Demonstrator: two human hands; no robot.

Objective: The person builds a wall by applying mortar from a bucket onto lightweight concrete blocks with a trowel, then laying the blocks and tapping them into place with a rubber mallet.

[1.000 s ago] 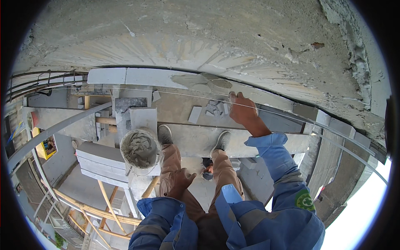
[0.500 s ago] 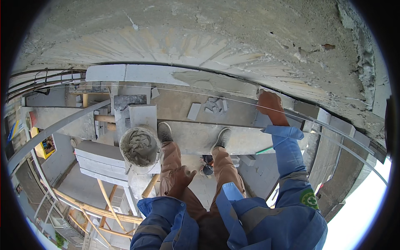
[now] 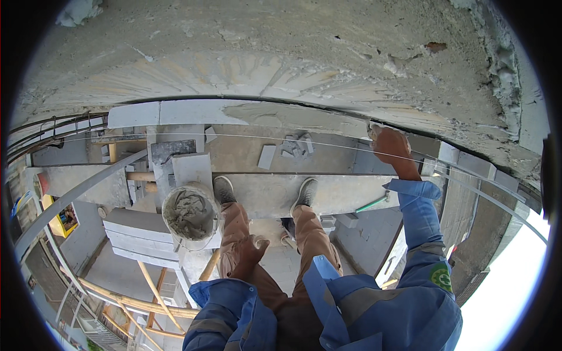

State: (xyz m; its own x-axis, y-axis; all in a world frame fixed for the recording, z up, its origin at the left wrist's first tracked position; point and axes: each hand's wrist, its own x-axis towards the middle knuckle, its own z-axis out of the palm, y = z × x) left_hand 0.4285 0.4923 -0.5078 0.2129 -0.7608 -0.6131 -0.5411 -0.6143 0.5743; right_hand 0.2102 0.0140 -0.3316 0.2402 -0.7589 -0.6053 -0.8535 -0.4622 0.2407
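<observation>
My right hand (image 3: 391,150) is closed against the right end of a course of pale blocks (image 3: 193,112), right beneath the rough concrete face. Its fingertips are hidden, and I cannot make out what they hold. Grey mortar (image 3: 281,114) is spread over the blocks to the left of this hand. My left hand (image 3: 250,255) hovers near my left thigh, holding nothing, its thumb and fingers apart. Left of my feet stands a bucket (image 3: 166,219) of wet grey mortar (image 3: 191,212).
I stand on a raised concrete ledge (image 3: 263,193). A green-handled tool (image 3: 372,203) lies on it at the right. A thin string (image 3: 246,133) runs along the blocks. Broken block pieces (image 3: 295,145) lie beyond my feet. Stacked blocks (image 3: 140,231) and wooden poles (image 3: 153,292) are lower left.
My right hand has shifted a little to the right along the blocks. The left hand has barely moved. The whole view has turned slightly, and more of the green-handled tool shows.
</observation>
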